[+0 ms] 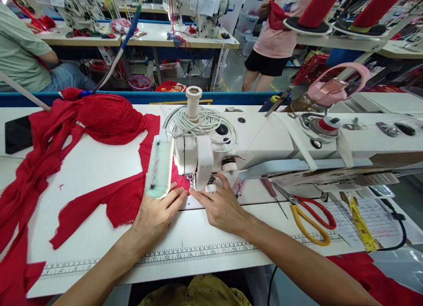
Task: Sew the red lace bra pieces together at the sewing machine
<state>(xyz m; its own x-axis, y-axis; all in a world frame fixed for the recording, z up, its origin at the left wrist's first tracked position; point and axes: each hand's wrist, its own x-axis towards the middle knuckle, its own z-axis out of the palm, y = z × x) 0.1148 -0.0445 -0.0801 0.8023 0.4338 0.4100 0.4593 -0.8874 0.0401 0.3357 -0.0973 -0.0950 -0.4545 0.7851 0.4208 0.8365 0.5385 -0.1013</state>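
A white sewing machine (264, 136) stands on the table, with its presser foot (190, 178) over a piece of red fabric (124, 198). My left hand (157, 211) lies flat on this fabric, left of the foot, its fingers stretched forward and partly under a pale green clear plate (159, 167). Close to the right of the foot is my right hand (223, 207), wearing a white band on one finger. One fingertip touches down by the fabric's edge, while another finger reaches up beside the machine head. Its fingers are apart. The needle's tip is not clearly visible.
Bunched red fabric (109, 116) covers the table's left side near a black phone (18, 134). Scissors (312, 218), an awl (276, 196) and a yellow tape measure (361, 224) lie at right. Two people, one seated (26, 55) and one standing (276, 37), are beyond the table.
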